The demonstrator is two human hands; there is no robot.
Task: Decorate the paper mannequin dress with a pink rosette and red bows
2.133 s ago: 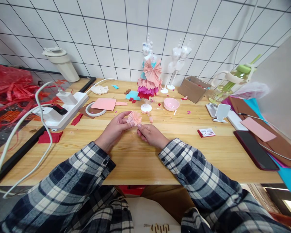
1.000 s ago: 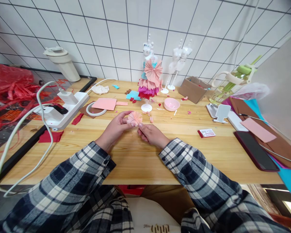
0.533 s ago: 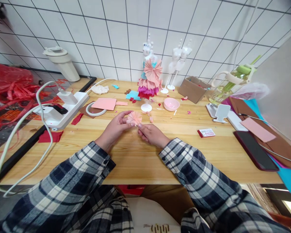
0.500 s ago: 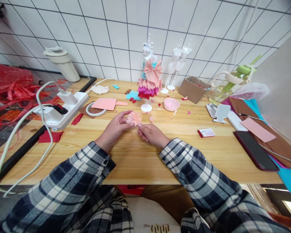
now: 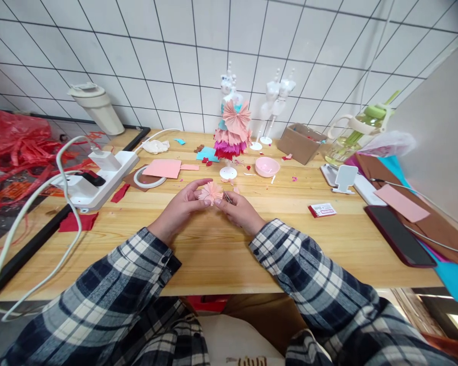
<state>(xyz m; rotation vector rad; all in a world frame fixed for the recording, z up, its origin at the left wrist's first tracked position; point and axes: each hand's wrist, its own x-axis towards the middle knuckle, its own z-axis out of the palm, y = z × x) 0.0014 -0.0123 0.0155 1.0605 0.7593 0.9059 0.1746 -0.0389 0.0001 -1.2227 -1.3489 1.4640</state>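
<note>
A small pink pleated paper rosette [image 5: 210,191] is held just above the wooden table [image 5: 221,249] at its middle. My left hand [image 5: 183,206] pinches its left edge between thumb and fingers. From the right, my right hand [image 5: 239,209] pinches it too, with a thin dark metal tool [image 5: 227,197] showing between the fingers. Behind the hands stands a white mannequin figure [image 5: 231,127] dressed in layered pink, magenta and blue paper fans.
A white power strip [image 5: 99,175] with thick cable lies at left, beside pink paper [image 5: 163,168] and a white ring [image 5: 148,178]. A pink bowl [image 5: 267,166], cardboard box [image 5: 299,143], bare mannequin [image 5: 277,104], phone stand [image 5: 344,179], dark phone [image 5: 400,235] and coloured sheets sit right.
The view tilted slightly, so everything sits a little lower in the picture. My hands still hold the rosette; a thin dark tool now shows in my right fingers.
</note>
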